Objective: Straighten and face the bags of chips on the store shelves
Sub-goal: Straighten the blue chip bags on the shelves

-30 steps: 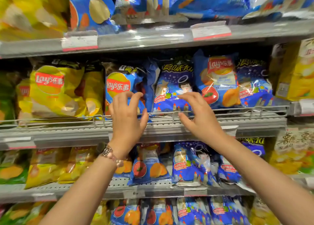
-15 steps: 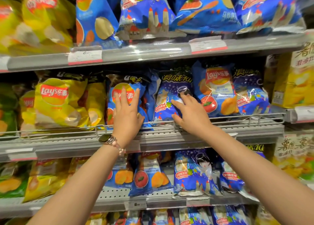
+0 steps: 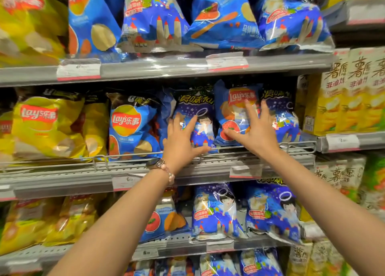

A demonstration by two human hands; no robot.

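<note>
- Left wrist wore a watch (image 3: 155,163) and bead bracelet (image 3: 169,174), nearest the camera, in front of the middle shelf's front edge.
- Wire rail (image 3: 129,155) ran along the front edge of the middle shelf (image 3: 62,184); both hands reached over it.
- Left hand (image 3: 180,139) lay with fingers spread, flat on the lower front of the dark blue angel bag (image 3: 200,117), thumb down at the rail; pressing, not pinching.
- Right hand (image 3: 253,129) also spread, palm on the blue tomato bag (image 3: 233,111) just right of it, fingertips reaching toward the red logo; blurred, so contact depth unclear.
- Both bags stood near the shelf's middle, touching each other; the tomato bag tilted, its edge overlapping the angel bag.
- Judgement: step was squaring these two. Best done by pushing bottoms back against the rail, keeping palms flat so the chips don't crush, then turning the logos forward.
- Further back, another dark blue bag (image 3: 279,113) sat toward the shelf's right end, partly hidden.
</note>
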